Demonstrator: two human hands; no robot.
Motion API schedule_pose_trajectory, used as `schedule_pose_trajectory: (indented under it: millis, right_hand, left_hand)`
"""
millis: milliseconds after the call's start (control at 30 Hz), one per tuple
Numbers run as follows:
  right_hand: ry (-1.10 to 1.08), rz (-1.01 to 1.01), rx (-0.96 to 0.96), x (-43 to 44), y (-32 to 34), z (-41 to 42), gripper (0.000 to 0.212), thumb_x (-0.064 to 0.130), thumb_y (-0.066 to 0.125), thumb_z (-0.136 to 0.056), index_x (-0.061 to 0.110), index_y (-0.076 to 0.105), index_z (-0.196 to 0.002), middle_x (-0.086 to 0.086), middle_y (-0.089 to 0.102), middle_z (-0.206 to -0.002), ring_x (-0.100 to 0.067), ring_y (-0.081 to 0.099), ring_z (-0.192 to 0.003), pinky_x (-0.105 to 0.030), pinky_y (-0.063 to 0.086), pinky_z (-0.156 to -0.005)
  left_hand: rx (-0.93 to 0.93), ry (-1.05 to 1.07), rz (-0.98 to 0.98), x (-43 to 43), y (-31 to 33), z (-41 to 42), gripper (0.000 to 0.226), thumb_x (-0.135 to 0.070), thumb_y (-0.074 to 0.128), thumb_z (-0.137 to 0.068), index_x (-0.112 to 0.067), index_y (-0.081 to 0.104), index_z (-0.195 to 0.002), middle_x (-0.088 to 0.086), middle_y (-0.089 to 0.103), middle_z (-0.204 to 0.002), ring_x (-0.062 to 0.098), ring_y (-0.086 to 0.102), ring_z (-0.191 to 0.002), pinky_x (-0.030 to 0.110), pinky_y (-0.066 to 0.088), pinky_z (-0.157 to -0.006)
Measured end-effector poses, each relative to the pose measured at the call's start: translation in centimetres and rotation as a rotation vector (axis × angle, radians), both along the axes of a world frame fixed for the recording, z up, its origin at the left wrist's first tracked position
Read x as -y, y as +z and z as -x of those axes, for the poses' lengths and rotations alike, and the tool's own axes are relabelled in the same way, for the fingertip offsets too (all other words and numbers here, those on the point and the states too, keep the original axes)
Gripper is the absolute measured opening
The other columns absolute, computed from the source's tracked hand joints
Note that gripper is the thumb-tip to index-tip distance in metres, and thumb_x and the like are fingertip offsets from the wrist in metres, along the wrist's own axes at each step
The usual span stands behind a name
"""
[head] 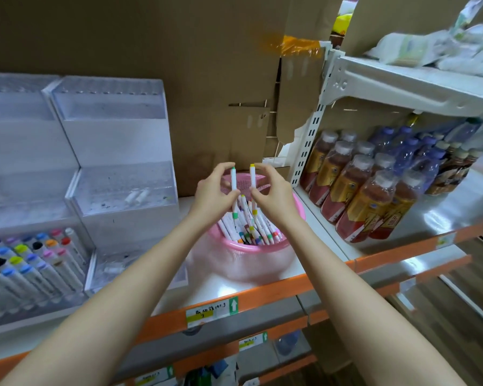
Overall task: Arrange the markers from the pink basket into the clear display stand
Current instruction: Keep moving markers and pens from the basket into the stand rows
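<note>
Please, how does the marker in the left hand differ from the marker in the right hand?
The left hand pinches the green-tipped marker; the right hand pinches the yellow-tipped marker. The yellow-tipped marker's top sits slightly higher in the picture than the green-tipped marker's. Both have white barrels and stand roughly upright above the pink basket.
</note>
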State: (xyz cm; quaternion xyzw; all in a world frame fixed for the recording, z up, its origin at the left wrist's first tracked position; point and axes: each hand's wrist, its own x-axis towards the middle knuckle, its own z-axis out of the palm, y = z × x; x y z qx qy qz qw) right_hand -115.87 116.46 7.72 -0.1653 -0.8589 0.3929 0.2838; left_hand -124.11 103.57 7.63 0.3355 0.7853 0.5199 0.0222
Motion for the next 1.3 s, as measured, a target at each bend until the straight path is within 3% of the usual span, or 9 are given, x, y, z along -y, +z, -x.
schedule_pose_trajectory:
  millis: [100, 267, 433, 600, 733, 833, 933, 1100, 1300]
  right_hand:
    - [0.041, -0.014, -0.077, 2.1, 2.1, 0.4, 0.055, 0.004, 0.062, -0.081, 0.027, 0.052, -0.131, 0.006, 0.066, -0.09, -0.006, 0.06, -0.075, -0.011, 0.045, -0.068]
    - [0.127, 0.0, -0.179, 7.2, 4.8, 2.1, 0.049, 0.003, 0.062, -0.078, 0.025, 0.054, -0.121, -0.001, 0.066, -0.072, -0.011, 0.066, -0.069, -0.032, 0.056, -0.07]
    - [0.154, -0.04, -0.247, 12.6, 7.1, 4.0, 0.045, 0.008, 0.065, -0.08, 0.023, 0.054, -0.121, -0.004, 0.065, -0.072, -0.012, 0.066, -0.068, -0.032, 0.056, -0.072]
    - [0.186, -0.042, -0.291, 18.2, 9.0, 7.0, 0.045, 0.005, 0.066, -0.081, 0.021, 0.053, -0.121, 0.001, 0.06, -0.067, -0.013, 0.065, -0.064, -0.04, 0.057, -0.07]
    - [0.186, -0.036, -0.331, 22.9, 10.0, 9.5, 0.044, 0.005, 0.067, -0.082, 0.02, 0.051, -0.121, -0.002, 0.06, -0.068, -0.015, 0.065, -0.062, -0.042, 0.056, -0.064]
    - [0.181, -0.041, -0.354, 25.9, 10.3, 11.5, 0.044, 0.008, 0.068, -0.083, 0.023, 0.05, -0.12, -0.003, 0.06, -0.069, -0.017, 0.064, -0.063, -0.044, 0.056, -0.063]
    - [0.194, -0.038, -0.36, 28.5, 10.3, 13.4, 0.044, 0.008, 0.069, -0.084, 0.022, 0.049, -0.121, 0.0, 0.055, -0.066, -0.02, 0.062, -0.063, -0.046, 0.055, -0.062]
    - [0.181, -0.086, -0.401, 31.4, 10.1, 15.8, 0.044, 0.006, 0.069, -0.083, 0.02, 0.052, -0.121, 0.002, 0.054, -0.076, -0.017, 0.06, -0.067, -0.037, 0.054, -0.063]
    - [0.18, -0.108, -0.438, 32.8, 9.5, 17.6, 0.045, 0.006, 0.07, -0.084, 0.02, 0.052, -0.123, -0.001, 0.058, -0.086, -0.008, 0.061, -0.07, -0.017, 0.05, -0.063]
  left_hand:
    - [-0.146, 0.047, -0.011, 2.3, 2.5, -0.1, 0.053, -0.011, 0.067, -0.08, -0.024, 0.052, -0.128, 0.0, 0.065, -0.093, 0.008, 0.058, -0.077, 0.015, 0.043, -0.069]
    - [-0.22, 0.085, -0.086, 6.8, 6.2, -0.5, 0.049, -0.006, 0.067, -0.078, -0.02, 0.052, -0.122, -0.013, 0.056, -0.073, 0.0, 0.056, -0.063, 0.01, 0.042, -0.06]
    - [-0.256, 0.164, -0.125, 12.6, 9.2, -0.1, 0.05, -0.01, 0.068, -0.081, -0.027, 0.051, -0.125, -0.004, 0.059, -0.079, 0.015, 0.061, -0.071, 0.026, 0.051, -0.071]
    - [-0.289, 0.244, -0.138, 19.4, 10.3, 2.4, 0.048, -0.012, 0.066, -0.082, -0.033, 0.051, -0.123, -0.002, 0.062, -0.084, 0.016, 0.064, -0.064, 0.037, 0.055, -0.07]
    - [-0.341, 0.295, -0.131, 24.5, 10.9, 5.1, 0.049, -0.012, 0.066, -0.085, -0.031, 0.049, -0.127, -0.001, 0.06, -0.086, 0.015, 0.064, -0.072, 0.039, 0.056, -0.071]
    - [-0.377, 0.309, -0.138, 27.8, 11.3, 7.1, 0.049, -0.012, 0.068, -0.085, -0.03, 0.05, -0.127, -0.003, 0.058, -0.085, 0.011, 0.063, -0.075, 0.033, 0.056, -0.071]
    - [-0.385, 0.319, -0.171, 30.2, 11.3, 9.0, 0.047, -0.013, 0.07, -0.084, -0.03, 0.054, -0.124, -0.007, 0.058, -0.081, 0.005, 0.062, -0.074, 0.016, 0.053, -0.067]
    - [-0.39, 0.269, -0.244, 31.7, 10.8, 11.1, 0.048, -0.01, 0.072, -0.082, -0.027, 0.055, -0.123, -0.001, 0.059, -0.084, 0.007, 0.062, -0.074, 0.008, 0.048, -0.064]
    - [-0.454, 0.22, -0.249, 32.2, 10.1, 13.0, 0.047, -0.001, 0.069, -0.082, -0.023, 0.057, -0.121, 0.003, 0.061, -0.09, 0.003, 0.061, -0.082, 0.005, 0.047, -0.071]
